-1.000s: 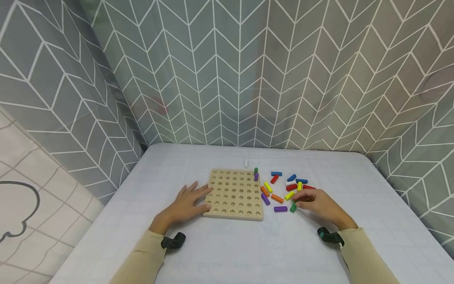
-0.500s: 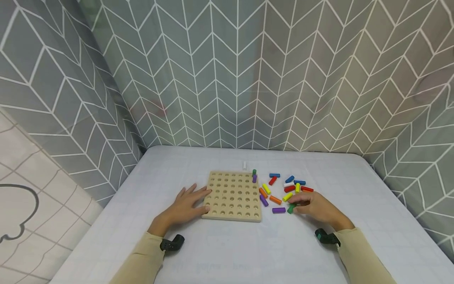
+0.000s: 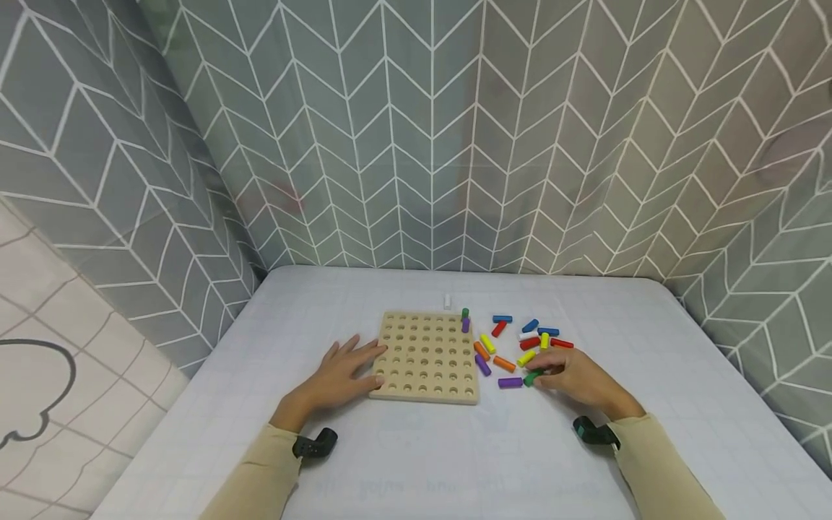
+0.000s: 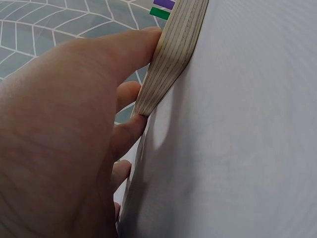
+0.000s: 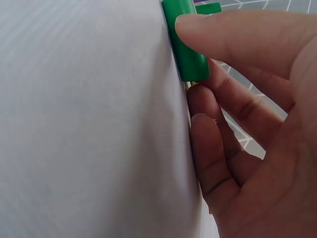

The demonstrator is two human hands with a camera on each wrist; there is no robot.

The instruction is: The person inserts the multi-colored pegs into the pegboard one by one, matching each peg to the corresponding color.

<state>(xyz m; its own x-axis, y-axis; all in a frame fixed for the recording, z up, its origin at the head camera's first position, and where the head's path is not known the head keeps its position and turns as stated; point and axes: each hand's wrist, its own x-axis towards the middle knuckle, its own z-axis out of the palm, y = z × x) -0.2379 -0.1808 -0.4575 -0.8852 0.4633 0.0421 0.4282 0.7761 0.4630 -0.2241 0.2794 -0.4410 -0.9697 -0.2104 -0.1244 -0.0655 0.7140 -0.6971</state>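
Note:
A wooden pegboard with rows of round holes lies on the table. My left hand rests along its left edge, fingers spread, with the thumb and fingertips touching the wood. At the far right corner of the board, a green peg and a purple peg stand upright. To the right of the board, my right hand pinches another green peg low at the table. The thumb lies on this peg in the right wrist view; the fingertips behind it are partly hidden.
Loose pegs lie between board and right hand, among them a purple peg, an orange peg, a yellow peg and a red peg. Blue pegs lie farther back. A white peg is behind the board.
My right hand has moved slightly left and closed in on the green peg, which has turned and now lies nearer the purple peg. The left hand stays on the board.

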